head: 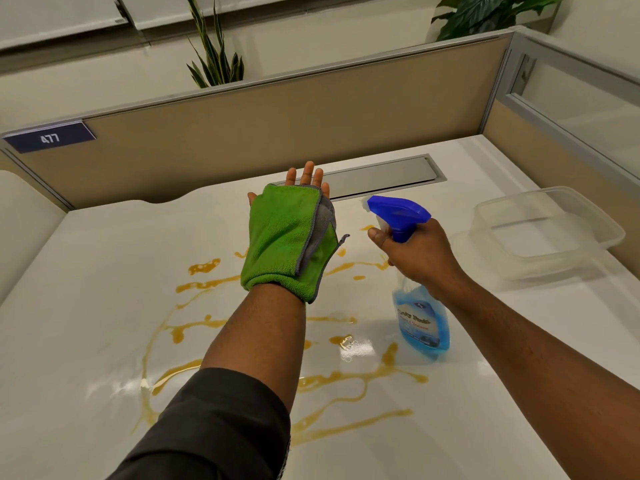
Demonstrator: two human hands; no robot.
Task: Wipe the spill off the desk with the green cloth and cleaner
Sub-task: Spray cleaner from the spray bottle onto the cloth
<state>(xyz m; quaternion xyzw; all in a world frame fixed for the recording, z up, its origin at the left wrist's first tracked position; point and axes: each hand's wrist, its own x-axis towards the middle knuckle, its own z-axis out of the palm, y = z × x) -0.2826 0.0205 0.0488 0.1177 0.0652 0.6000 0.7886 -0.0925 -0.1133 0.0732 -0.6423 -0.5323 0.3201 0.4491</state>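
- A single head-worn wide-angle camera looks forward and steeply down over a white desk (104, 271), both forearms reaching in from the bottom edge.
- The left hand (304, 181) and right hand (415, 254) sit near mid-frame, close to the lens.
- The view faces the tan partition (277, 133) at the desk's far edge; plants (214, 57) rise behind it.
- Straight edges bow toward the frame's borders.
- No second view is given.

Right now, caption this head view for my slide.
Green cloth on left hand, spray bottle in right hand, above spill.
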